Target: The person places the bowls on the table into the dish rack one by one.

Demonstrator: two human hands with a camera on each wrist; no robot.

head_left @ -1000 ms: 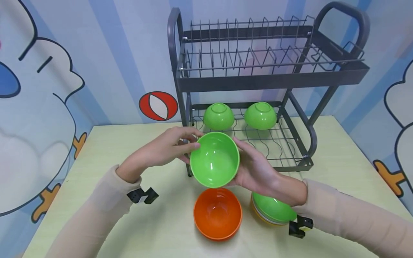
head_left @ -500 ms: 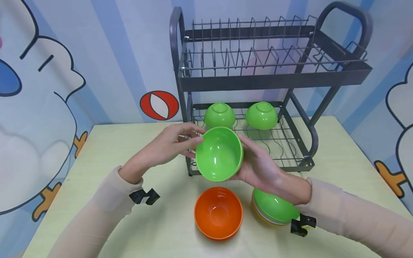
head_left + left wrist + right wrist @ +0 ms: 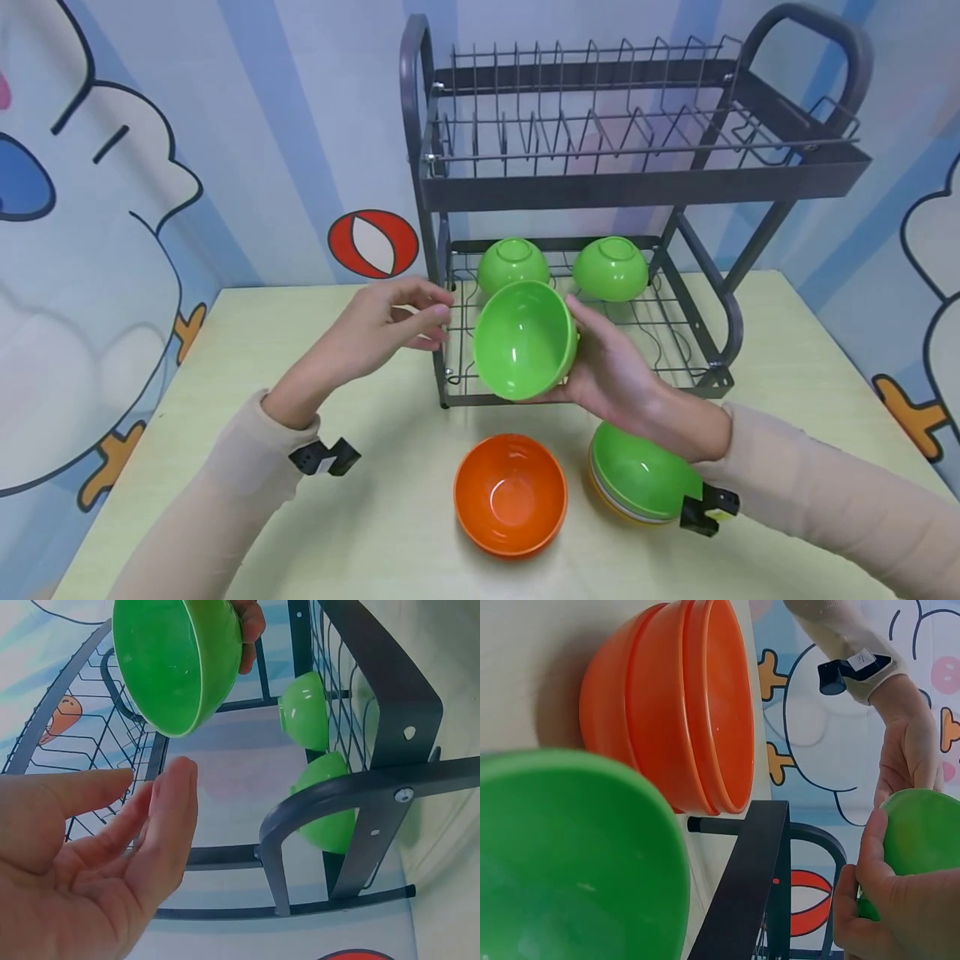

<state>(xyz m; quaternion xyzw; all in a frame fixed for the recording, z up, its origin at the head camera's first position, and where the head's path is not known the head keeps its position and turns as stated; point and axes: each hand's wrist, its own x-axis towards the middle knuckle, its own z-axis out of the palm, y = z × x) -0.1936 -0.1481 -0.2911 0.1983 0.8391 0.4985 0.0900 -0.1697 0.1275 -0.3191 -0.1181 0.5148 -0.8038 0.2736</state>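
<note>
A green bowl [image 3: 523, 340] is tilted with its inside toward the head camera, in front of the rack's lower shelf. My right hand [image 3: 611, 375] grips it by its right side, thumb near the rim and fingers beneath. To its left, my left hand [image 3: 382, 329] is apart from the bowl, fingers loosely bent and holding nothing; the left wrist view shows the gap between that hand [image 3: 112, 855] and the bowl [image 3: 176, 667]. Two more green bowls, one on the left [image 3: 513, 265] and one on the right [image 3: 611, 268], stand upside down on the lower shelf.
The dark two-tier dish rack [image 3: 637, 190] stands at the back, its upper tier lined with wire slots. In front of it are stacked orange bowls [image 3: 510, 496]. Beside them, under my right forearm, is a stack topped by a green bowl [image 3: 645, 475].
My right hand has carried the green bowl up and to the right, toward the lower shelf. My left hand has come off the bowl's rim and drawn back left.
</note>
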